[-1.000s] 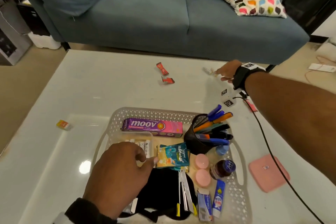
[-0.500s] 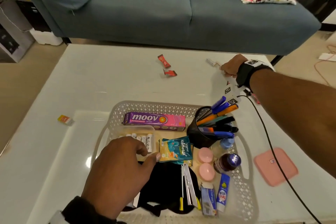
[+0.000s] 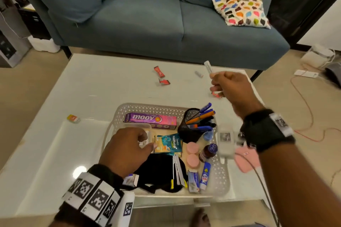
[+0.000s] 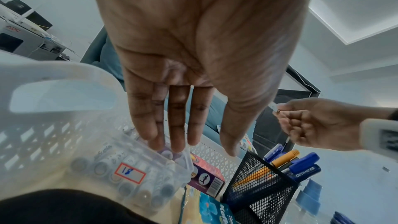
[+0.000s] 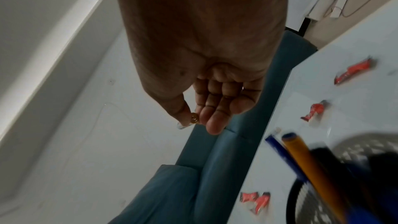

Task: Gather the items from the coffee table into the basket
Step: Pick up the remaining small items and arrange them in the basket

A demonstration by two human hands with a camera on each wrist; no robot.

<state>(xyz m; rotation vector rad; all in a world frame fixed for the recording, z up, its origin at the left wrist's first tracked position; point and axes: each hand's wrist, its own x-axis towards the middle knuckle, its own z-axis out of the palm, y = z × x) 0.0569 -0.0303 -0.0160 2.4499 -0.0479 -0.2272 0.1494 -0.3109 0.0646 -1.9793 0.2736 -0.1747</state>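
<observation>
The white perforated basket stands at the table's middle and holds several items. My left hand hovers over its left part. In the left wrist view its straight fingertips touch the lid of a clear box of batteries. My right hand is raised above the table, behind the basket's right end. It pinches a thin white tube between thumb and fingers, and the right wrist view shows the tube's round orange end. Two red wrappers lie on the far table.
A small white piece lies near the far edge, a red wrapper under my right hand, a yellow-orange packet at the left, a pink pad right of the basket. A black mesh pen holder stands in the basket. The blue sofa is behind.
My right hand has come up off the far right of the table with the white tube and drawn back toward the basket. My left hand stays over the battery box.
</observation>
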